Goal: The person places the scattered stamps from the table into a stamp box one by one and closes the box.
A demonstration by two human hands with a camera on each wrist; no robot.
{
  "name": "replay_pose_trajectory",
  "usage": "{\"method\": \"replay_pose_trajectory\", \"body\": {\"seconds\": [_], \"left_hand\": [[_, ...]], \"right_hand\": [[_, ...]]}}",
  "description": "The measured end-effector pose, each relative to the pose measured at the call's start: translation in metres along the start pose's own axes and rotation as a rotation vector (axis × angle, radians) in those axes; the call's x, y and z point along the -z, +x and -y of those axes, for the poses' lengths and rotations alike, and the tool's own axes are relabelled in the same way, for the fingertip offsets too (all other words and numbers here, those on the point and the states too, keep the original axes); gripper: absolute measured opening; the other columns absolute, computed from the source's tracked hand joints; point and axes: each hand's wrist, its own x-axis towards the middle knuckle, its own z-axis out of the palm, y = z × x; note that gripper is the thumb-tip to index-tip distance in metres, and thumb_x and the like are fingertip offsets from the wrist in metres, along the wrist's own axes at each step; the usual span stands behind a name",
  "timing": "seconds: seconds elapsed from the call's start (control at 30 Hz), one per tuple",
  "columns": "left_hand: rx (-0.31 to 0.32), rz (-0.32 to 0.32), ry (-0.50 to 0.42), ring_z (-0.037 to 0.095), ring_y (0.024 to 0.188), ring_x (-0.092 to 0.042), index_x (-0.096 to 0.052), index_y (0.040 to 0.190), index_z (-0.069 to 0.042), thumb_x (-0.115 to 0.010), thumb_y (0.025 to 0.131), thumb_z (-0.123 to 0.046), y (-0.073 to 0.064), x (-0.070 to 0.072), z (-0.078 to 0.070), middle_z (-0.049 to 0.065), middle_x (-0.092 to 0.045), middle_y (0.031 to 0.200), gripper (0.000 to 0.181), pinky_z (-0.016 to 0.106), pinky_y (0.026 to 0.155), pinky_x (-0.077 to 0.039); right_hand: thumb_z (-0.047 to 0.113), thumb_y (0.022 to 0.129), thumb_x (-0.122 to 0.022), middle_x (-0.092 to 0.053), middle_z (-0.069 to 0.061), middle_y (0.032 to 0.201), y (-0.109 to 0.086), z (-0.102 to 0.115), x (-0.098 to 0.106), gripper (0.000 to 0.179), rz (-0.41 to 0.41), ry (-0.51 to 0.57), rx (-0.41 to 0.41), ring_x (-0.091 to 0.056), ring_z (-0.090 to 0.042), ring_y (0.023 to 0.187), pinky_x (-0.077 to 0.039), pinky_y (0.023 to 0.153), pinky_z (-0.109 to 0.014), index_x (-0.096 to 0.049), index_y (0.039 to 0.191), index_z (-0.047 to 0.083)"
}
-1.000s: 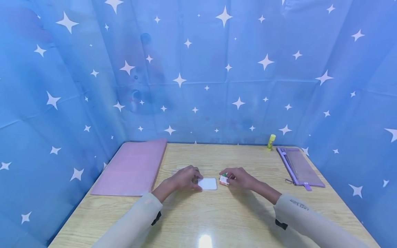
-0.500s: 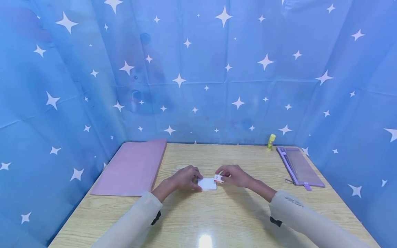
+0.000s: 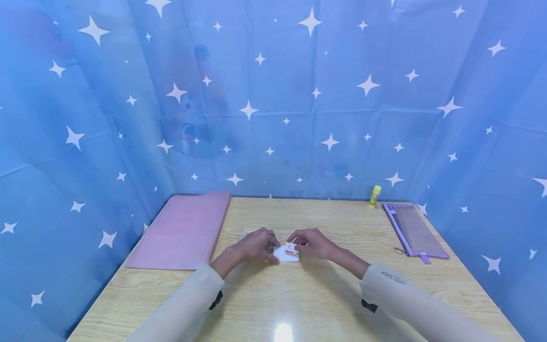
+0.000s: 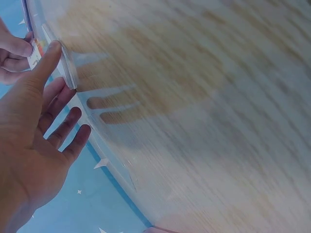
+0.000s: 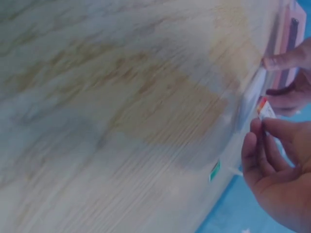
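"Holding anything, was the left hand (image 3: 255,245)?"

"Yes, its thumb and a finger gripped the left end of a flat, round-cornered white slab (image 3: 281,257) on the wood-grained worktop (image 3: 273,294)."

"And the right hand (image 3: 313,243)?"

"It pinched a small block (image 3: 291,248), boxy and white with a red band, at the slab's right end. I couldn't tell whether they touched."

"What lay around the slab?"

"A smooth pink folder (image 3: 181,232) to its left; well to its right, a flat, purple-edged pouch (image 3: 419,230) and a yellow, cylindrical glue stick (image 3: 374,196)."
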Motion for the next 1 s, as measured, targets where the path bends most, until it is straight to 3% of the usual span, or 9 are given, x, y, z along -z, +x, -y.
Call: {"method": "replay_pose_trajectory", "body": {"seconds": [0.3,0.57,0.73,1.0], "left_hand": [[-0.021,0.001,0.006,0.016,0.100,-0.058,-0.078,0.120,-0.013,-0.090,0.080,-0.040,0.001,-0.001,-0.001,-0.004,-0.071,0.111,0.050,0.026,0.081,-0.049],[-0.016,0.003,0.000,0.016,0.101,-0.058,-0.078,0.120,-0.013,-0.090,0.080,-0.040,0.000,0.001,-0.003,-0.007,-0.070,0.108,0.049,0.025,0.080,-0.048],[-0.024,0.001,-0.001,0.016,0.103,-0.059,-0.078,0.119,-0.014,-0.091,0.080,-0.040,0.000,0.002,-0.003,-0.008,-0.070,0.108,0.049,0.027,0.084,-0.050],[-0.069,-0.015,0.018,0.017,0.097,-0.060,-0.080,0.116,-0.015,-0.090,0.081,-0.040,0.001,0.001,0.001,-0.006,-0.070,0.103,0.044,0.027,0.081,-0.049]], "right_hand": [[-0.007,0.094,-0.069,-0.077,-0.016,0.096,0.007,0.000,-0.013,0.020,0.015,-0.014,0.004,-0.075,-0.025,0.083,-0.059,0.074,-0.026,-0.071,0.113,-0.003],[-0.005,0.096,-0.069,-0.076,-0.014,0.097,0.012,0.005,-0.020,0.014,0.009,0.020,-0.030,-0.074,-0.023,0.087,-0.059,0.075,-0.028,-0.071,0.109,0.000],[0.000,0.095,-0.072,-0.075,-0.006,0.095,0.014,0.005,-0.026,0.012,0.006,-0.015,-0.064,-0.071,-0.014,0.082,-0.057,0.072,-0.025,-0.073,0.106,0.004],[0.005,0.097,-0.072,-0.069,-0.002,0.095,0.015,0.010,-0.030,0.010,0.008,-0.119,-0.039,-0.062,-0.006,0.076,-0.054,0.068,-0.022,-0.076,0.106,0.006]]}}
